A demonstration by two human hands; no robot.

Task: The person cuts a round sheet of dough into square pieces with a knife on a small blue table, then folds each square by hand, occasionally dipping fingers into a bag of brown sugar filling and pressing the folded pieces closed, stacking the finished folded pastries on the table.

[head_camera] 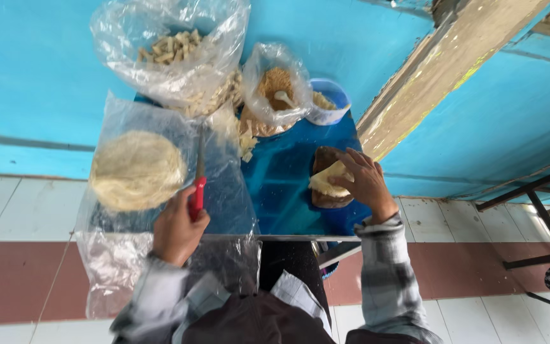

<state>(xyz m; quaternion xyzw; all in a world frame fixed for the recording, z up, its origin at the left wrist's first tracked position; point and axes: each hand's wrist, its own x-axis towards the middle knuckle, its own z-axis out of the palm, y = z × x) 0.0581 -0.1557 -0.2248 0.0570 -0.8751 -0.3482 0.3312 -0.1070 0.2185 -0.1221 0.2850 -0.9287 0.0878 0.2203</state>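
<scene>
My right hand [365, 181] pinches the pale slice [330, 179] on the brown block [326, 191], right of centre; my left hand [176, 230] grips the red-handled knife [198, 178], blade pointing up-frame, well apart leftward.

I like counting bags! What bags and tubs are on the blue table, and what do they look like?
Big clear bag: back left, puffy, full of pale sticks.
Small clear bag: back middle, brown crumbs and a white spoon inside.
Flat clear bag: front left, round pale disc on it.
Blue tub: back right, round.

bright daylight, sharp, wide-angle edge distortion
</scene>
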